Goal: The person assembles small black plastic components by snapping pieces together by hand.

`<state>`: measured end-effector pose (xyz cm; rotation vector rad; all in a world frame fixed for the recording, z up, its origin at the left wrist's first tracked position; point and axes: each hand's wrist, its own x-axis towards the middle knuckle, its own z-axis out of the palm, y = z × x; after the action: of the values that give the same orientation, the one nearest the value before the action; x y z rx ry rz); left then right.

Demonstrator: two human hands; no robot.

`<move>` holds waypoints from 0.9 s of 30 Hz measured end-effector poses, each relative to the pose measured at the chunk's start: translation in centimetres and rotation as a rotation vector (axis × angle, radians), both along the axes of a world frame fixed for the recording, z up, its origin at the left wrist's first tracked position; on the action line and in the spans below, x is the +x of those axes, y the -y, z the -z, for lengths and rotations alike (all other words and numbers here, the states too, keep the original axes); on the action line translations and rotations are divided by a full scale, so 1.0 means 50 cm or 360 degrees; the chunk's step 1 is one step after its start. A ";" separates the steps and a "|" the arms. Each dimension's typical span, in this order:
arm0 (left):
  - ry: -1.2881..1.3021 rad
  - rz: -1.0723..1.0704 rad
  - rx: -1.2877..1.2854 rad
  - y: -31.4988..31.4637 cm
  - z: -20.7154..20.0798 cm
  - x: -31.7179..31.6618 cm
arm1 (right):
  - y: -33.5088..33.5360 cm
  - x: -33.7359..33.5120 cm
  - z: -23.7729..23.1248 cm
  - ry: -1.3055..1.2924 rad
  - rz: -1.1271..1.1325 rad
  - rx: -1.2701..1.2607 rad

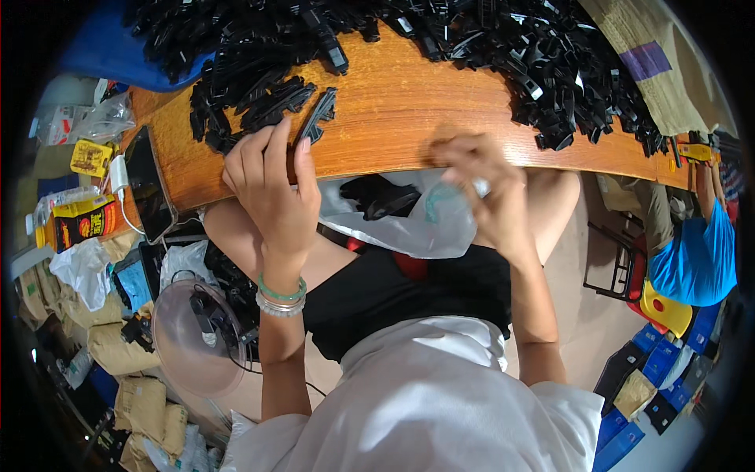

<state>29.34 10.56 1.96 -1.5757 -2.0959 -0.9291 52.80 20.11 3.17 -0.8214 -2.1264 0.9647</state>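
My left hand [271, 177] lies over the table's near edge, fingers stretched and apart, its fingertips at a heap of slim black plastic parts [275, 102]. Just beyond its thumb is a single black plastic part [320, 114]; I cannot make out whether the thumb touches it. My right hand [491, 185] hovers at the table edge, smeared by motion, so whether it holds anything is unclear. Between the hands, a whitish plastic bag [440, 232] hangs over my lap with its mouth apart. Black parts [381, 197] show inside it.
Large heaps of black parts [550, 79] cover the far side of the wooden table [393, 118]. At left are a blue tray [86, 47], a dark tablet-like device [149, 185] and a translucent tub [185, 346]. Another person in blue [696, 259] is at far right, by a yellow stool [664, 309].
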 end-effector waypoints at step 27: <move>0.0441 0.0586 0.0032 -0.063 -0.003 0.047 | -0.135 -0.042 0.007 0.0076 0.0305 0.1154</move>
<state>31.69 13.73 2.09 -1.9595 -1.9918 -1.3563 50.69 26.85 2.83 -0.6495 -2.1549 0.0431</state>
